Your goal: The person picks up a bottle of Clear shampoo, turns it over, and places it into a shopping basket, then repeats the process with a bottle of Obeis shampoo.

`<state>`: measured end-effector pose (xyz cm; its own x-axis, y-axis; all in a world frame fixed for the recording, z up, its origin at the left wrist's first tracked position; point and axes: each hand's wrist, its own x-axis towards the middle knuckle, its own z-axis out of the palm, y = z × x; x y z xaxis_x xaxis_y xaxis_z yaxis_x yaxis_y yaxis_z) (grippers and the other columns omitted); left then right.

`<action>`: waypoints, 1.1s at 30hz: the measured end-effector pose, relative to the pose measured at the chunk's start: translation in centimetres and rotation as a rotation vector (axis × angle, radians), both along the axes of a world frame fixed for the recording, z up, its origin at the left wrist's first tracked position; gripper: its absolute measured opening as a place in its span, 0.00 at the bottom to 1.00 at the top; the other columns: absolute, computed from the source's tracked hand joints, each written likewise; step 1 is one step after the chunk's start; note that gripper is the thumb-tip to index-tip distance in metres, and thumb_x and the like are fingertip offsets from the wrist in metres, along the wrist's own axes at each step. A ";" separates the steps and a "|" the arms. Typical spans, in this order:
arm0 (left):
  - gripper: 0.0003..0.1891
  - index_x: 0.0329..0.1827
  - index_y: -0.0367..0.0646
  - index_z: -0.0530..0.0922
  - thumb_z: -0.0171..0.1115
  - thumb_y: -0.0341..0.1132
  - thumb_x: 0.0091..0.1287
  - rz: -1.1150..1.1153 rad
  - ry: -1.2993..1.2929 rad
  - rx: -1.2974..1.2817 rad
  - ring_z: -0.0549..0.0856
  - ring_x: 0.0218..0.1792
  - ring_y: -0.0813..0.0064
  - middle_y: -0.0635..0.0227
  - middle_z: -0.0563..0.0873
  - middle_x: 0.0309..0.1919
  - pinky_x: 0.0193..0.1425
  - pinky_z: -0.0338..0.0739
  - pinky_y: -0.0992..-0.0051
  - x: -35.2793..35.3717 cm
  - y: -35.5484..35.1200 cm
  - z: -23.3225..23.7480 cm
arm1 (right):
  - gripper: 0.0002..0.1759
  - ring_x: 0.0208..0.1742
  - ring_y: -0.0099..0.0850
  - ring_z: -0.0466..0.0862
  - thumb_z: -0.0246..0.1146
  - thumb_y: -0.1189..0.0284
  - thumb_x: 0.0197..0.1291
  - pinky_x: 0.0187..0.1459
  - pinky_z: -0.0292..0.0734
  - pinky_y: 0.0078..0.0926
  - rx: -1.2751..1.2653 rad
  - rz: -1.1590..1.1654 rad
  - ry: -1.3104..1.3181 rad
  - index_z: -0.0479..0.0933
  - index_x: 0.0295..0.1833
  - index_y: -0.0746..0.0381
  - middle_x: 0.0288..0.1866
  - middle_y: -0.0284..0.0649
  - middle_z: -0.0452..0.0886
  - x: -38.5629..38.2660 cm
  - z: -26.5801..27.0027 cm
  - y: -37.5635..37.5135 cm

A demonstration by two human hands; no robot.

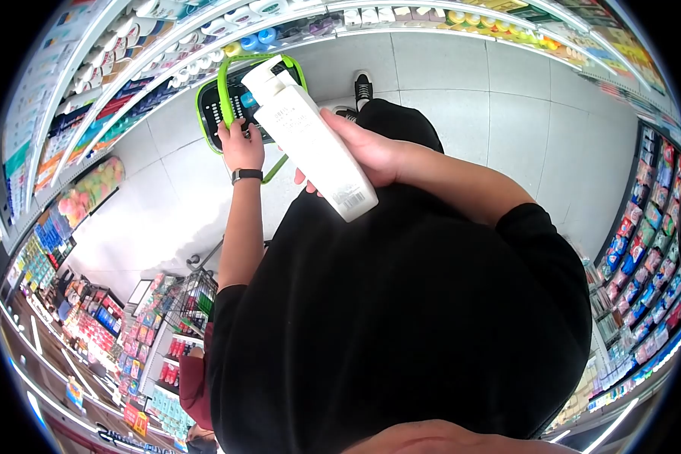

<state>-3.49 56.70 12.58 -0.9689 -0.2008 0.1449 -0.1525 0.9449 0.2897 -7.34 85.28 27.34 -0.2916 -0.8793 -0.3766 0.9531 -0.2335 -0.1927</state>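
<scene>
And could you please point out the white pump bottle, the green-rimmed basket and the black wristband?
White pump bottle (pixel 313 148), head view: middle of its body.
Green-rimmed basket (pixel 201 113), head view: its left rim.
Black wristband (pixel 247 175), head view: its middle.

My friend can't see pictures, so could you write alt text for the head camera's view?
A person's right hand holds a white pump bottle, while the left hand grips the green handle of a shopping basket. Around them are pale floor tiles and stocked store shelves.

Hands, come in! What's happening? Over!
Left hand grips handle of green basket. Right hand holds white pump bottle. Bottle hides part of basket from view. Over.
</scene>
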 end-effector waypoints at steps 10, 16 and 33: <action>0.11 0.49 0.42 0.83 0.68 0.33 0.65 -0.010 -0.011 0.025 0.88 0.34 0.65 0.51 0.78 0.59 0.42 0.86 0.68 -1.0 -0.6 -0.3 | 0.45 0.48 0.37 0.87 0.31 0.34 0.75 0.51 0.85 0.37 0.006 -0.029 0.012 0.64 0.75 0.60 0.53 0.52 0.83 0.1 -0.2 0.1; 0.11 0.49 0.43 0.83 0.68 0.35 0.65 0.027 -0.008 0.002 0.88 0.35 0.64 0.50 0.78 0.60 0.41 0.86 0.66 -0.7 -0.3 -0.2 | 0.46 0.48 0.37 0.87 0.32 0.33 0.74 0.51 0.85 0.38 -0.005 -0.021 0.017 0.64 0.75 0.60 0.53 0.52 0.83 -0.2 -0.3 0.0; 0.11 0.48 0.42 0.83 0.68 0.34 0.65 -0.029 0.020 0.011 0.87 0.36 0.61 0.47 0.78 0.59 0.42 0.85 0.65 -3.0 1.6 0.1 | 0.48 0.49 0.36 0.87 0.30 0.32 0.74 0.52 0.84 0.36 -0.018 -0.007 0.016 0.63 0.77 0.62 0.52 0.50 0.83 -2.6 -0.6 1.3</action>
